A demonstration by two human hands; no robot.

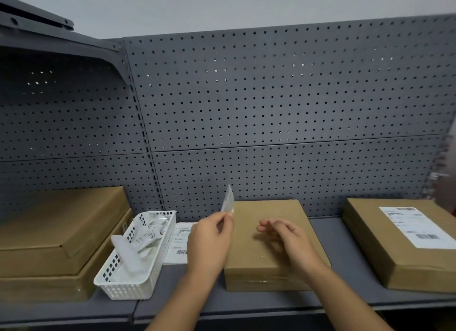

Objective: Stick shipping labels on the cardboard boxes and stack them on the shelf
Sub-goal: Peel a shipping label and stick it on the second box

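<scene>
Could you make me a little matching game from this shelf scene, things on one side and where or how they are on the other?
Things:
1. white basket
2. middle box
3. right box
4. left hand

States:
A. has a label stuck on top
B. pinches a label
C. bare top, no label yet
D. holds crumpled paper scraps

Pairs: 1-D, 2-C, 3-A, 4-B

A grey perforated back panel [271,103] filled most of the frame, a pale plain wall [222,5] ran above it, and a dark bracket [37,19] jutted upper left.
</scene>
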